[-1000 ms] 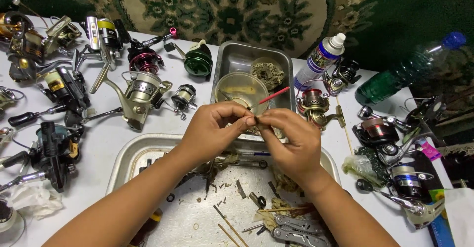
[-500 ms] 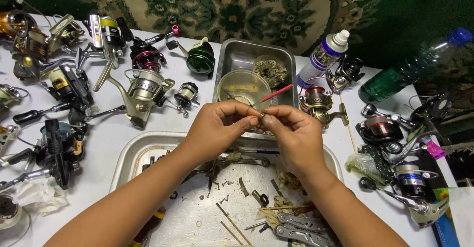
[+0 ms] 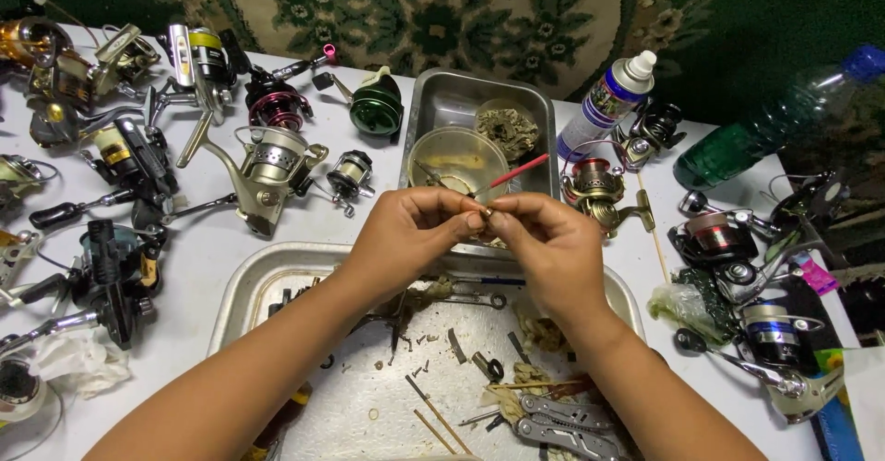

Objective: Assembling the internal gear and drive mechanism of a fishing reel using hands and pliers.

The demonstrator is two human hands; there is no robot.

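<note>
- Steel pliers (image 3: pixel 562 419), loose screws and thin sticks lie in the near tray (image 3: pixel 241 281), so a reel looks already taken apart and its bits not yet put back.
- Above the tray, the left hand (image 3: pixel 410 230) and right hand (image 3: pixel 544 240) meet, both pinched shut on a small metal part (image 3: pixel 486 211) between the fingertips; work on it seems midway.
- Just beyond, a red-handled tool (image 3: pixel 516 173) rests in a cloudy bowl (image 3: pixel 456 157) inside the far tray (image 3: pixel 442 97).
- Many whole fishing reels (image 3: pixel 267 161) wait around the white counter (image 3: pixel 212 240), with a spray bottle (image 3: pixel 608 101) farther back.
</note>
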